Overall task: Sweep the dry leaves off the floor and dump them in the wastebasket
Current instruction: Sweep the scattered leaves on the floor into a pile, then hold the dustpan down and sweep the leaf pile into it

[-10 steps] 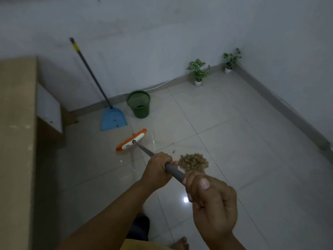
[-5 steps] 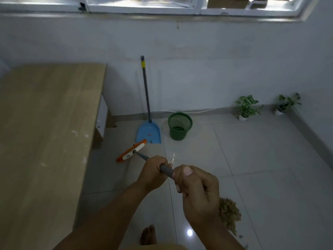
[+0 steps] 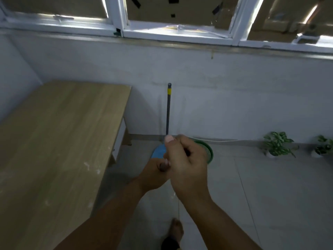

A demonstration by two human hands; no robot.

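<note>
Both hands, left hand (image 3: 155, 175) and right hand (image 3: 187, 165), fisted on grey broom handle (image 3: 163, 166); blue plastic dustpan (image 3: 158, 152) parked at wall beside green mesh wastebasket (image 3: 209, 152), no leaves in view, so scoop and dump look pending.

A single head-worn camera looks forward and slightly down from standing height, facing the wall (image 3: 234, 91) under the window (image 3: 180, 24). The two hands sit close to the lens at lower centre, the table (image 3: 54, 150) fills the left, and the floor (image 3: 270, 195) stretches right.
</note>
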